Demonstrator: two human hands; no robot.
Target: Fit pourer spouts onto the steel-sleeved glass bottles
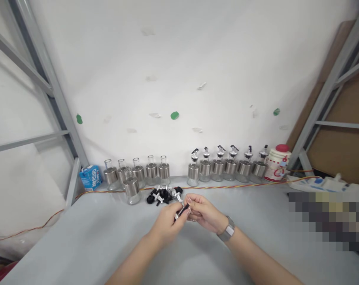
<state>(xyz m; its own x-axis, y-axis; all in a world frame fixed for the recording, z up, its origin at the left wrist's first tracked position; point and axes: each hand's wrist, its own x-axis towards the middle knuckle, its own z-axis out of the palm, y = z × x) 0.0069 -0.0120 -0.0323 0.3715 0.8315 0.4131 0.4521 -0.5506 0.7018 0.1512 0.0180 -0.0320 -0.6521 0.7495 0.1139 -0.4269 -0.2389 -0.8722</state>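
My left hand point(168, 220) is closed around a small black and silver pourer spout point(182, 212), held above the front part of the table. My right hand point(207, 214), with a watch on its wrist, meets it from the right, its fingertips pinched at the spout's upper end. A glassy edge shows under the right fingers; I cannot tell what it belongs to. Just behind my hands lies a pile of loose black and silver spout parts point(164, 194). Left of the pile stands an open glass bottle point(132, 189) with a steel sleeve.
Several uncapped bottles point(152, 171) line the back left, beside a blue carton point(90, 178). Several bottles with spouts fitted point(218, 171) stand back right, next to a white and red container point(276, 163). A twisted cable point(227, 187) crosses the table; a power strip point(318, 183) lies right.
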